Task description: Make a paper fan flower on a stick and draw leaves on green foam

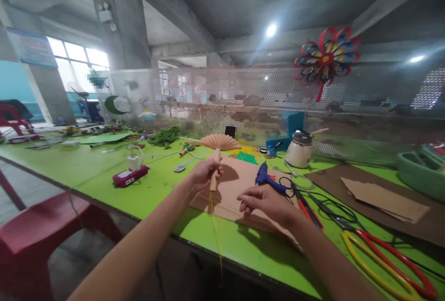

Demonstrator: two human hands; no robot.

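Observation:
My left hand [206, 174] is closed around the handle of a small pleated brown paper fan [220, 141], held upright with its folds spread at the top. From the handle's lower end a yellow thread [219, 236] hangs down past the table edge. To the right, my right hand [262, 201] hovers above brown paper sheets [236, 182], its fingers curled and pressed together; whether something thin is between them cannot be made out. Just beyond that hand lies a blue glue gun [266, 176].
Large scissors [361, 236] with red and yellow handles lie at right, near dark brown paper [328, 178]. A power strip [130, 176] sits at left on the green table [153, 199]. A cream pot [299, 150] stands behind, before a perforated screen [222, 87].

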